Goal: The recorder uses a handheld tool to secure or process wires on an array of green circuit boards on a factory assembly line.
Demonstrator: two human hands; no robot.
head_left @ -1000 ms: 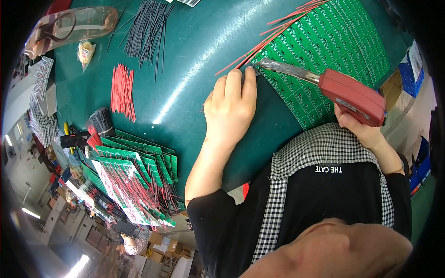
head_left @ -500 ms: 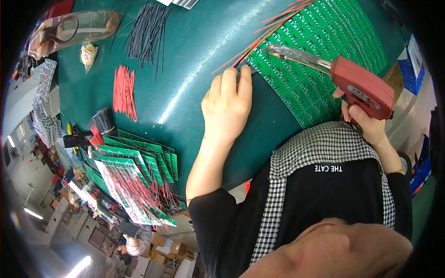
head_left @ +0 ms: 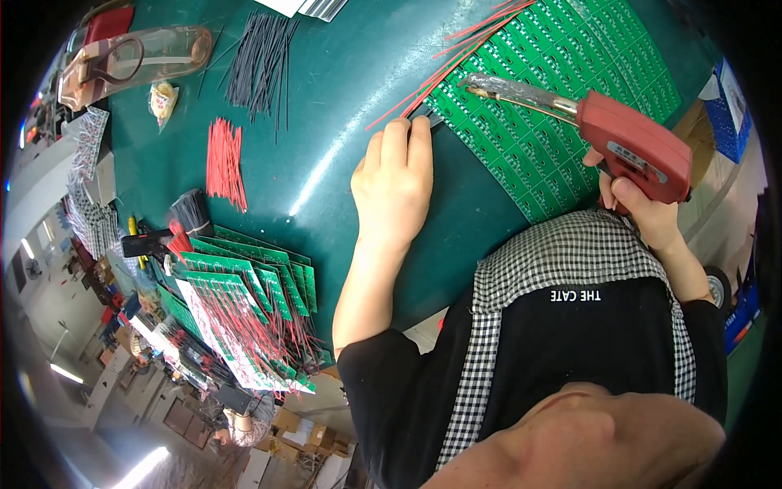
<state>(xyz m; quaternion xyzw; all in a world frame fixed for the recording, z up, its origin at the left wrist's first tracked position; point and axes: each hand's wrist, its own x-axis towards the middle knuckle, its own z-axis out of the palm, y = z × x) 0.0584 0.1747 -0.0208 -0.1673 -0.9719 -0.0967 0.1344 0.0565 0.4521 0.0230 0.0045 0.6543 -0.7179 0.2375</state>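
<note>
My right hand (head_left: pixel 643 210) grips a red soldering gun (head_left: pixel 631 147) by its handle. The gun's metal barrel points left, its tip over the upper left part of a large sheet of green circuit boards (head_left: pixel 542 122). At the left edge of that sheet, my left hand (head_left: pixel 393 181) is closed, knuckles up, around black wires (head_left: pixel 432 116) that show just past its fingertips; most of the grip is hidden. Red wires (head_left: pixel 456 67) lie along the same edge, above my left hand, with ends sticking out to the left.
Loose black wires (head_left: pixel 262 65) and a red wire bundle (head_left: pixel 226 165) lie on the green tabletop (head_left: pixel 326 236). Wired circuit boards (head_left: pixel 244 301) are stacked at its left edge. A clear bottle (head_left: pixel 134 65) and a small wrapped packet (head_left: pixel 163 100) lie far left.
My left hand has slid slightly left and tilted. The soldering gun has shifted a little left, its tip still over the boards. The whole view has turned slightly.
</note>
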